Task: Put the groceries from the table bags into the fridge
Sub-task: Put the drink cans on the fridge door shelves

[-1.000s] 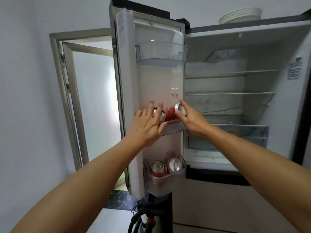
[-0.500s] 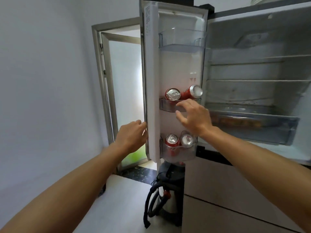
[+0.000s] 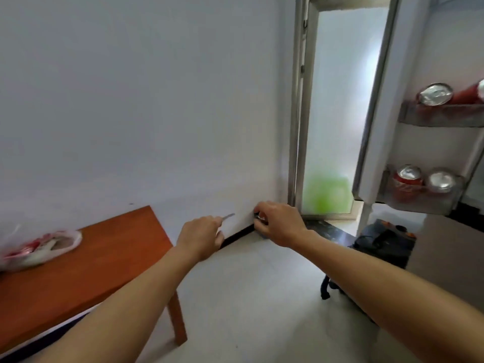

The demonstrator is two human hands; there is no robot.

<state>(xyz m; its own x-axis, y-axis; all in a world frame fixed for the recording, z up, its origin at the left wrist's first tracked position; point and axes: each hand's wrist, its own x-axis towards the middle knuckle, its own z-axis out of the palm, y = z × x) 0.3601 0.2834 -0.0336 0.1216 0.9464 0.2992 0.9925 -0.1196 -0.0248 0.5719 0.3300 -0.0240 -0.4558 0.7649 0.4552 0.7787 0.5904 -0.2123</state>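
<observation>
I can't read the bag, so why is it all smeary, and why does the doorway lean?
Head view: the bag on the table is smeared by motion blur; the cans in the fridge door are sharper; the wide lens tilts the doorway; its glass glows brightly.

Orange-brown table (image 3: 104, 252) at 8 o'clock; white bag (image 3: 39, 247) with red print at 9 o'clock. Red, silver-topped cans (image 3: 408, 182) in the white fridge door (image 3: 377, 127) at 3 o'clock. Pale bluish-white wall (image 3: 131, 100); black skirting (image 3: 238, 235); light grey floor (image 3: 248, 297); frosted door pane (image 3: 337, 100) at 2 o'clock, green patch low.
</observation>
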